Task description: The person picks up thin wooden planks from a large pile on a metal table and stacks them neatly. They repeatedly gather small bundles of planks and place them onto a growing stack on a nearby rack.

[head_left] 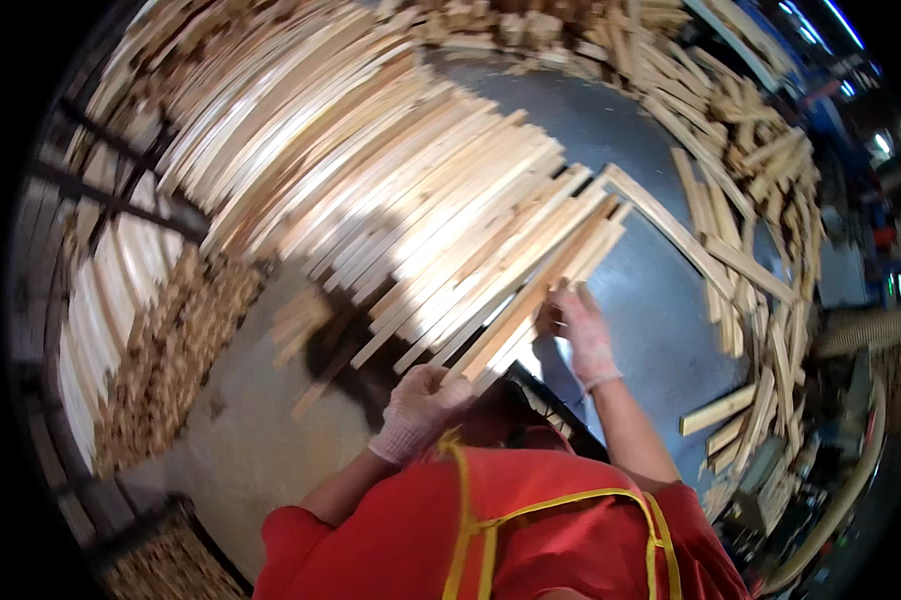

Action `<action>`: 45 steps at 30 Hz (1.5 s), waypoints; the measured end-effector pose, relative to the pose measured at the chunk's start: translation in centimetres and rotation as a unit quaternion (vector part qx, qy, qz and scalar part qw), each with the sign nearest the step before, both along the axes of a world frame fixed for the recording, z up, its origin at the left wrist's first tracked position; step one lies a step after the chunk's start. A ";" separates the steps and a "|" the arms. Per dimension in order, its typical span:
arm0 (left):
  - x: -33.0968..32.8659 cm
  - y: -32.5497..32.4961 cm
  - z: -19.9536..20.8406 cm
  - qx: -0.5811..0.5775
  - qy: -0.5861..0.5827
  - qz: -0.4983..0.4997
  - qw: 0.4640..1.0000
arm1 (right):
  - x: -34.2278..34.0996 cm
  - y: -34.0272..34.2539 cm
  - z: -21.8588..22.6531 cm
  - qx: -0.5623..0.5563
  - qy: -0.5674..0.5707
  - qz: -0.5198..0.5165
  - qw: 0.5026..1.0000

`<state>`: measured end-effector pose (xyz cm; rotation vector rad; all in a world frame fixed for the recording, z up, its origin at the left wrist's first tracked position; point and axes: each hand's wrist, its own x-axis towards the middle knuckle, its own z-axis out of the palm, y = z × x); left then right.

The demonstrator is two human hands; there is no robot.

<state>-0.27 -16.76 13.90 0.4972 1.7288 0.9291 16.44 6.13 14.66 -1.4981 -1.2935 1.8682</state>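
Note:
Both my hands wear pale gloves. My left hand [425,405] is closed around the near end of a light wooden strip [520,310] at the right edge of a wide row of strips. Farther along, my right hand [582,338] has its fingers curled against the right side of the strips, its fingertips partly hidden behind the wood. The strips I hold lie slanted, running up and to the right, close beside the other strips [460,240]. How many pieces are in my grip I cannot tell.
A blue-grey metal table [660,330] lies under the strips. Loose wooden offcuts [760,150] pile along its right and far edges, with a longer strip [670,225] angled nearby. At the left stand stacked strips [180,360] and a dark metal frame [120,205]. A hose [850,480] curves at the right.

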 end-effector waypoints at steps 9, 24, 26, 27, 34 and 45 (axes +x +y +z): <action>0.4 8.5 -1.6 0.294 0.441 -0.283 0.799 | 4.4 -0.1 2.3 -0.130 0.363 -0.133 0.913; 7.5 18.7 -5.0 0.057 0.606 -0.475 0.636 | 38.4 -17.4 -2.4 0.086 -0.028 -0.524 0.847; 3.3 17.6 -6.1 0.034 0.634 -0.455 0.624 | 42.0 -21.3 -3.9 0.092 -0.198 -0.606 0.764; 5.4 17.5 -4.9 0.104 0.666 -0.473 0.567 | 44.4 -24.6 -4.2 0.046 -0.211 -0.667 0.713; 1.5 21.0 -13.1 -0.042 0.707 -0.432 0.558 | 54.0 -39.0 -9.9 0.026 -0.284 -0.815 0.504; 1.9 17.1 -12.2 0.130 0.690 -0.410 0.582 | 52.1 -15.9 -3.6 0.196 -0.414 -0.426 0.780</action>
